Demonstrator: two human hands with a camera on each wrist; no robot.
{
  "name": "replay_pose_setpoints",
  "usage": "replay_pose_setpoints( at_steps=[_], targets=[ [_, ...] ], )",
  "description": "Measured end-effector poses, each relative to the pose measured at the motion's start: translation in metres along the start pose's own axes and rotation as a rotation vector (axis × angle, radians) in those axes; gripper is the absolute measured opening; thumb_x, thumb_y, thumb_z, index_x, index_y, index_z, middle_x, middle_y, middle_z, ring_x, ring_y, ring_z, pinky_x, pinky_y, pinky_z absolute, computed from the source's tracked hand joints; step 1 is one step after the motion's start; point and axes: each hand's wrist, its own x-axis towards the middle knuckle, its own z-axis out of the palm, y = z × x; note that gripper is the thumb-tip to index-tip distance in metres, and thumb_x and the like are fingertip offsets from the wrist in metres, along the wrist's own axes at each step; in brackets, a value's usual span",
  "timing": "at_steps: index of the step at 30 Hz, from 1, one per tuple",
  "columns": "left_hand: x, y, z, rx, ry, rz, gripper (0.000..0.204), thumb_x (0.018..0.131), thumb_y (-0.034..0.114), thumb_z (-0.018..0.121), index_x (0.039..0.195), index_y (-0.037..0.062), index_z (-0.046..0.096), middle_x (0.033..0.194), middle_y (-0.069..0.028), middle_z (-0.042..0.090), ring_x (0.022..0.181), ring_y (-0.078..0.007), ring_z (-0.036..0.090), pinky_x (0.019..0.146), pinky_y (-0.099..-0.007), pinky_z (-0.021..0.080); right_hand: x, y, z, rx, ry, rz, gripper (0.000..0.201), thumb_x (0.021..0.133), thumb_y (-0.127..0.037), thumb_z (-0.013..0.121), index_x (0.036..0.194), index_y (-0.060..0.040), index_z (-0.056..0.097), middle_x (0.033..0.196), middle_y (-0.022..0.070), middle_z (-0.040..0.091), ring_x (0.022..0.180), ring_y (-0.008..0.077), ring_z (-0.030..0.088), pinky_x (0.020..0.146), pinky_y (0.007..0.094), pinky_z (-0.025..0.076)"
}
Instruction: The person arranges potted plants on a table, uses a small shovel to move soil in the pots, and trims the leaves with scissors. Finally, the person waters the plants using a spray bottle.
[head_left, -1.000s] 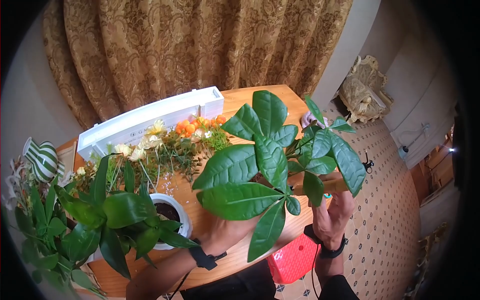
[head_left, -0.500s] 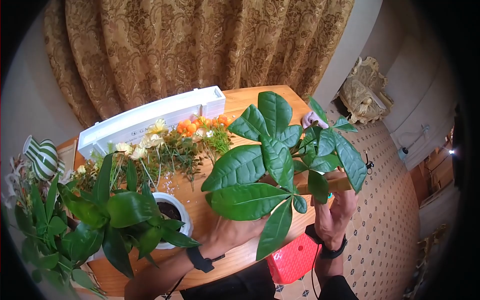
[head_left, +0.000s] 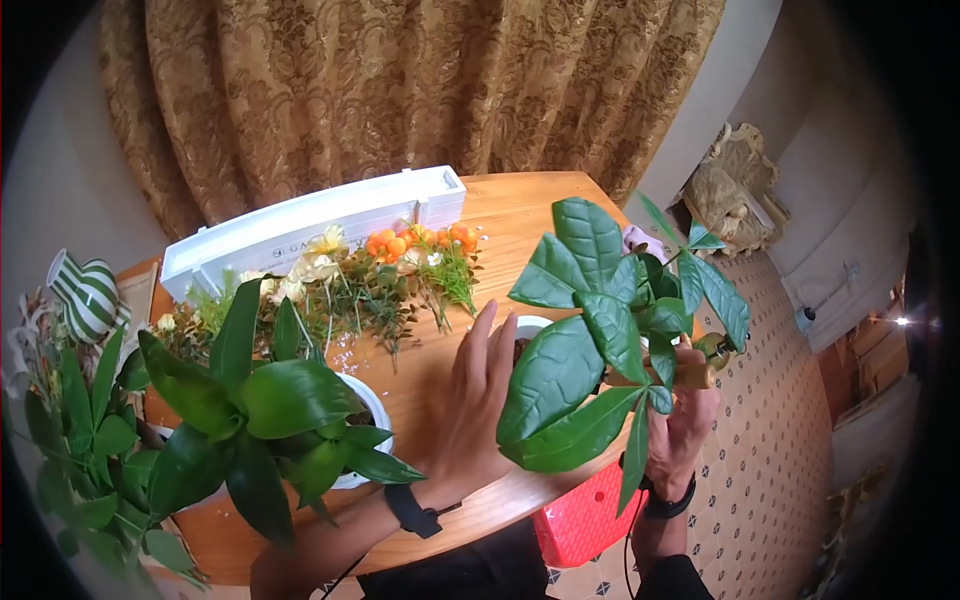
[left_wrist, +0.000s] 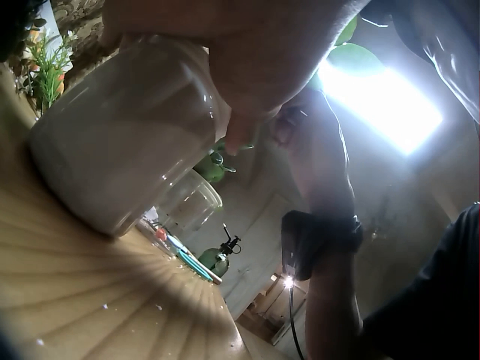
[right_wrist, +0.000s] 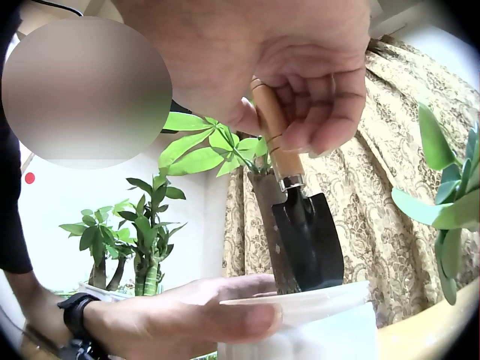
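Note:
A broad-leaved green plant (head_left: 560,375) stands in a white pot (left_wrist: 127,142), its leaves covering most of the pot in the head view. My right hand (right_wrist: 315,97) grips the wooden handle of a small trowel (right_wrist: 309,240). The trowel's black blade points down inside the pot rim, beside the plant's brown trunk (right_wrist: 268,225). On the pot's near-left side lies my left hand (head_left: 480,410), its fingers extended along the wall. The right wrist view has the left thumb (right_wrist: 259,319) at the rim. Leaves hide the trowel blade from the head camera.
Another leafy plant (head_left: 240,410) stands left of my forearm. Behind it lie cream flowers (head_left: 315,268) and orange ones (head_left: 385,245) before a white planter box (head_left: 310,230). A clear container (left_wrist: 191,202) and spray bottle (left_wrist: 215,259) stand beyond the pot. A red stool (head_left: 590,515) is below.
The plant's leaves have shifted right and tilted in the head view. My left hand's fingers, earlier mostly behind leaves, now show beside the pot. The right hand keeps its grip on the trowel.

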Motion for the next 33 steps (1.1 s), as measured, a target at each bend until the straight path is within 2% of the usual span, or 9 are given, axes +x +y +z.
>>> replay_pose_setpoints(
  at_steps=[1,5,8,11,13,15,21,23,33],
  targets=[
    [0.000,0.001,0.000,-0.007,0.003,-0.001,0.100,0.081,0.037,0.077,0.151,-0.0088,0.023,0.153,-0.0297,0.025,0.141,-0.0475,0.030,0.114,-0.0511,0.032,0.001,0.001,0.001,-0.007,0.002,-0.073,0.030,0.084,-0.009,0.070,0.110,0.0033,0.060,0.090,0.0142,0.065,0.077,0.0309,0.067,0.072,0.0382,0.051],
    [0.001,-0.006,0.005,-0.116,-0.014,-0.033,0.104,0.079,0.039,0.079,0.151,-0.0097,0.022,0.154,-0.0298,0.025,0.143,-0.0454,0.030,0.116,-0.0503,0.031,0.001,0.000,0.003,-0.058,-0.008,-0.131,0.033,0.085,-0.012,0.070,0.112,0.0038,0.058,0.090,0.0146,0.066,0.076,0.0301,0.067,0.071,0.0377,0.051],
    [0.000,-0.014,0.009,-0.423,-0.127,-0.181,0.105,0.078,0.041,0.081,0.150,-0.0099,0.023,0.151,-0.0282,0.029,0.140,-0.0433,0.035,0.115,-0.0488,0.033,-0.004,0.005,0.007,-0.061,0.009,-0.147,0.041,0.084,-0.011,0.072,0.119,0.0051,0.057,0.091,0.0153,0.067,0.075,0.0297,0.067,0.070,0.0370,0.051],
    [-0.001,-0.007,0.011,0.055,-0.063,-0.020,0.106,0.076,0.041,0.084,0.150,-0.0082,0.026,0.147,-0.0244,0.034,0.135,-0.0414,0.039,0.111,-0.0479,0.038,-0.012,0.009,0.012,-0.012,0.034,0.030,0.053,0.082,-0.008,0.074,0.129,0.0067,0.055,0.092,0.0161,0.067,0.075,0.0301,0.067,0.069,0.0368,0.052],
    [0.001,0.002,0.009,-0.005,-0.035,-0.152,0.106,0.074,0.039,0.087,0.149,-0.0063,0.028,0.142,-0.0207,0.037,0.130,-0.0389,0.043,0.107,-0.0472,0.041,-0.014,0.007,0.010,-0.171,0.022,0.008,0.061,0.090,-0.027,0.071,0.137,0.0053,0.050,0.096,0.0135,0.068,0.078,0.0210,0.065,0.070,0.0359,0.050],
    [0.002,0.005,0.007,-0.011,-0.007,-0.145,0.106,0.072,0.036,0.089,0.149,-0.0050,0.029,0.141,-0.0188,0.038,0.129,-0.0378,0.044,0.105,-0.0472,0.042,-0.017,0.008,0.010,-0.116,-0.009,0.131,0.057,0.088,-0.026,0.073,0.132,0.0050,0.052,0.093,0.0134,0.068,0.075,0.0221,0.065,0.068,0.0362,0.049],
    [0.000,0.000,0.011,0.019,-0.039,-0.136,0.105,0.073,0.036,0.088,0.149,-0.0055,0.029,0.142,-0.0195,0.038,0.131,-0.0389,0.043,0.107,-0.0474,0.040,-0.010,0.006,0.014,-0.135,0.006,-0.029,0.054,0.089,-0.028,0.070,0.129,0.0042,0.055,0.094,0.0123,0.068,0.074,0.0238,0.064,0.069,0.0367,0.049],
    [-0.002,-0.007,0.016,0.069,-0.050,-0.083,0.104,0.074,0.036,0.088,0.149,-0.0060,0.029,0.143,-0.0204,0.037,0.132,-0.0394,0.042,0.108,-0.0476,0.039,-0.006,0.001,0.014,0.049,-0.037,-0.018,0.047,0.079,-0.002,0.076,0.122,0.0032,0.058,0.101,0.0187,0.067,0.081,0.0324,0.070,0.068,0.0386,0.054],
    [-0.004,-0.007,0.014,0.095,-0.060,-0.074,0.106,0.074,0.040,0.087,0.149,-0.0064,0.027,0.144,-0.0217,0.036,0.133,-0.0397,0.040,0.109,-0.0488,0.037,-0.006,-0.006,0.012,-0.054,0.025,-0.020,0.035,0.078,-0.004,0.079,0.107,0.0009,0.061,0.096,0.0153,0.067,0.075,0.0330,0.069,0.064,0.0380,0.054]
  ],
)
